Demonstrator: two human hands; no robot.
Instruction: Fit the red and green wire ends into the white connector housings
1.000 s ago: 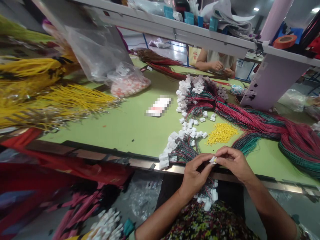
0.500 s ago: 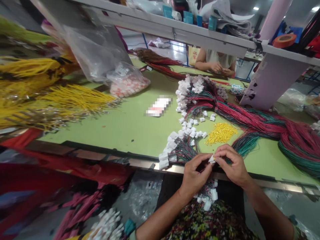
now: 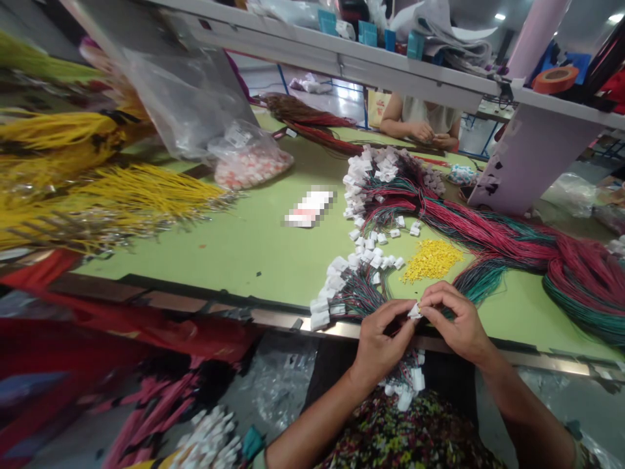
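Between thumb and fingers, my left hand (image 3: 383,339) pinches a small white connector (image 3: 414,312) above the table's front edge. From the other side, my right hand (image 3: 454,319) is closed in a pinch on a tiny yellow piece (image 3: 420,309), fingertips against the connector. Behind my hands lies a heap of small yellow pieces (image 3: 432,260). White connectors on thin wires (image 3: 336,280) lie to the left of the heap. More wired white connectors (image 3: 404,394) hang below my hands over my lap.
Long red and green wire bundles (image 3: 493,234) cross the right of the green table (image 3: 244,254). Yellow wires (image 3: 146,195) and a plastic bag of small parts (image 3: 254,166) lie left. A shelf (image 3: 312,49) spans overhead. Another person's hands (image 3: 432,135) work across the table.
Almost nothing differs. Both my hands keep their pinch, with only a very slight shift of the fingertips at the connector.
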